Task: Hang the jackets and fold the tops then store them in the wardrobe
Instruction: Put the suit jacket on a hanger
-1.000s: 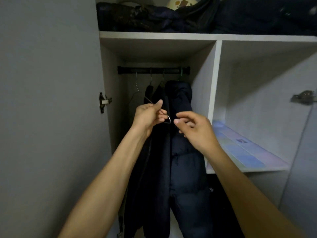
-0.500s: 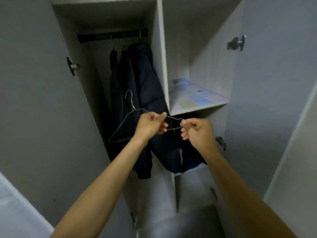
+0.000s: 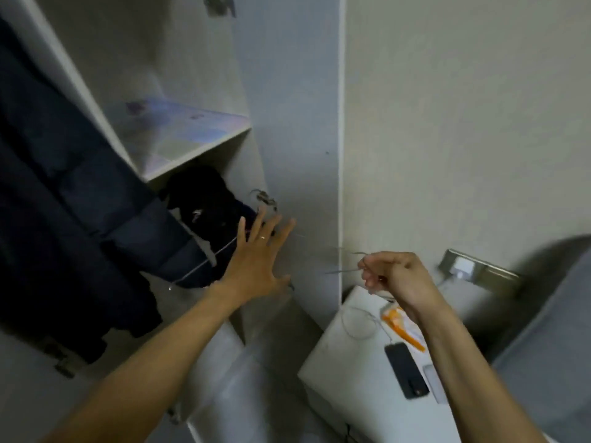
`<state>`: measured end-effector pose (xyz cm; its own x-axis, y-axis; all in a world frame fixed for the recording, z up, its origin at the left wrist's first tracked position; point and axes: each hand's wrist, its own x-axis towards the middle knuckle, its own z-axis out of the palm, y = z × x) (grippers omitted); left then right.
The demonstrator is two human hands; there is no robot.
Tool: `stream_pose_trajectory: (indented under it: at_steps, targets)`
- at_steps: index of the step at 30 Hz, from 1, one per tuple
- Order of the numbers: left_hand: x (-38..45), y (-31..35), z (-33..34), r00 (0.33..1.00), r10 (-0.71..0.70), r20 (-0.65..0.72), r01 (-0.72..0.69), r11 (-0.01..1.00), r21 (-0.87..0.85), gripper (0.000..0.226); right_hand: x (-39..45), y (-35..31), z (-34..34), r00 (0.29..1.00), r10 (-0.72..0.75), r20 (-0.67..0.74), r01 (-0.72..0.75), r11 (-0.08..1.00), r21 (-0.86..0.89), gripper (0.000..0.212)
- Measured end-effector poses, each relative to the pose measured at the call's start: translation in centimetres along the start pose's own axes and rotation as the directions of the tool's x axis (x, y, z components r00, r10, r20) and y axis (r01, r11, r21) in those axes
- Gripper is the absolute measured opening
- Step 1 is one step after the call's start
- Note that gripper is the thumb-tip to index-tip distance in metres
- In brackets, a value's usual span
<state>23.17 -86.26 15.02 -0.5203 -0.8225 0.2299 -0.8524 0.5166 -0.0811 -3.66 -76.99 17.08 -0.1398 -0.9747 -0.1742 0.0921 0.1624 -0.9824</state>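
Head view: my right hand point(image 3: 395, 276) pinches the wire hanger point(image 3: 343, 271), blurred, at 3 o'clock, ready for a jacket. My left hand point(image 3: 256, 263) spreads empty at centre. Hung jackets point(image 3: 70, 199) fill the wardrobe point(image 3: 300, 129) at 9 o'clock.

a pale grey-beige wall point(image 3: 463, 123) fills the right side, plain and dimly lit. a white vertical trim strip point(image 3: 341, 123) marks where it meets the grey cabinet side panel point(image 3: 300, 129). low on the wall sits a metallic socket plate point(image 3: 473, 270) with a white plug in it. below stands a white bedside cabinet point(image 3: 345, 372), its top carrying a dark phone point(image 3: 406, 369), a looped white cable point(image 3: 358, 321) and an orange-and-white packet point(image 3: 403, 327). a blurred grey mass point(image 3: 550, 330) crowds the lower right corner. the light is soft and low, with motion blur throughout.
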Motion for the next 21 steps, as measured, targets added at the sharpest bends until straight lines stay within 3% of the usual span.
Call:
stream_pose_trajectory:
  at_steps: [4,6,7,8,10,12,14,16,18,21]
  targets:
    - [2.7,4.3,3.3,0.954,0.285,0.095,-0.248,0.926,-0.284,0.096,-4.8,2.8,-3.2,0.964,0.082,-0.253,-0.079,0.997,0.022,0.023]
    - [3.3,6.9,3.9,0.927,0.358,0.116,-0.307,0.897,-0.317,0.090,-6.9,4.3,-4.2,0.922,0.065,-0.383,-0.127,0.982,-0.137,0.017]
    - [3.4,9.9,4.7,0.878,0.464,0.119,-0.407,0.853,-0.327,0.088,-9.4,6.0,-5.3,0.861,0.067,-0.505,-0.210,0.950,-0.233,0.010]
    - [3.4,11.2,5.1,0.854,0.510,0.106,-0.462,0.835,-0.300,0.088,-10.5,6.9,-5.6,0.839,0.043,-0.543,-0.282,0.887,-0.365,0.014]
    - [2.2,16.7,6.4,0.736,0.671,0.090,-0.611,0.715,-0.339,0.087,-15.7,9.3,-6.3,0.754,0.051,-0.655,-0.469,0.740,-0.482,0.042]
    - [0.2,21.1,6.5,0.625,0.774,0.101,-0.705,0.615,-0.353,0.087,-20.0,11.2,-6.4,0.751,0.052,-0.658,-0.552,0.596,-0.583,0.064]
    - [-2.4,25.2,6.1,0.523,0.843,0.123,-0.766,0.529,-0.365,0.090,-24.0,12.4,-5.6,0.742,0.114,-0.661,-0.640,0.417,-0.645,0.079]
    - [-6.0,29.1,5.3,0.401,0.905,0.142,-0.821,0.423,-0.383,0.095,-28.1,13.5,-4.6,0.689,0.154,-0.709,-0.715,0.304,-0.629,0.086]
    - [-10.3,32.8,4.3,0.277,0.955,0.108,-0.873,0.297,-0.387,0.096,-32.4,14.9,-3.8,0.622,0.157,-0.767,-0.774,0.266,-0.574,0.086]
    - [-15.4,36.3,3.5,0.162,0.984,0.073,-0.890,0.177,-0.420,0.098,-38.4,16.5,-3.6,0.554,0.166,-0.816,-0.798,0.386,-0.463,0.079]
